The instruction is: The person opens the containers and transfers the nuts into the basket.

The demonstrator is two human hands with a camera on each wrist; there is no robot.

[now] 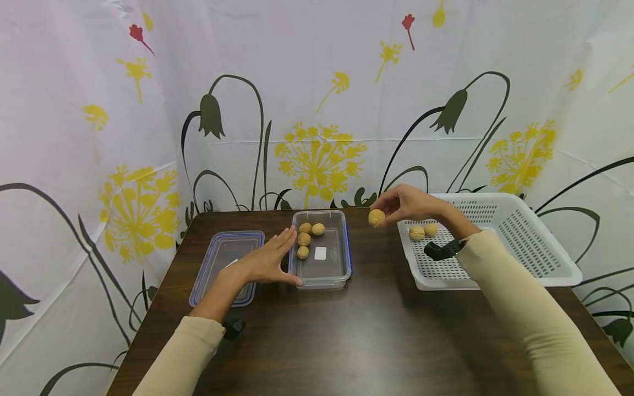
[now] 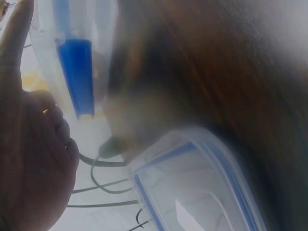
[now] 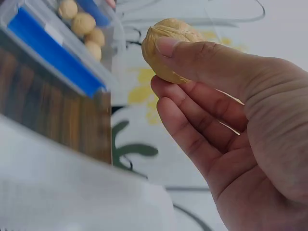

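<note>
A walnut point(image 1: 376, 218) is pinched between the thumb and fingers of my right hand point(image 1: 403, 203), held in the air between the clear container and the white basket. The right wrist view shows the same walnut point(image 3: 168, 48) at the fingertips. My left hand point(image 1: 267, 261) rests against the left side of the clear plastic container point(image 1: 322, 273), thumb and fingers spread along its edge. Several walnuts point(image 1: 304, 239) lie in the container's left half. In the white basket point(image 1: 540, 247) sit two more walnuts point(image 1: 417, 233), below my right forearm.
A clear lid point(image 1: 218, 258) with a blue seal lies on the dark wooden table point(image 1: 337, 341), partly under my left hand. A flowered curtain point(image 1: 317, 99) hangs right behind the table's far edge. The basket stands at the table's right side.
</note>
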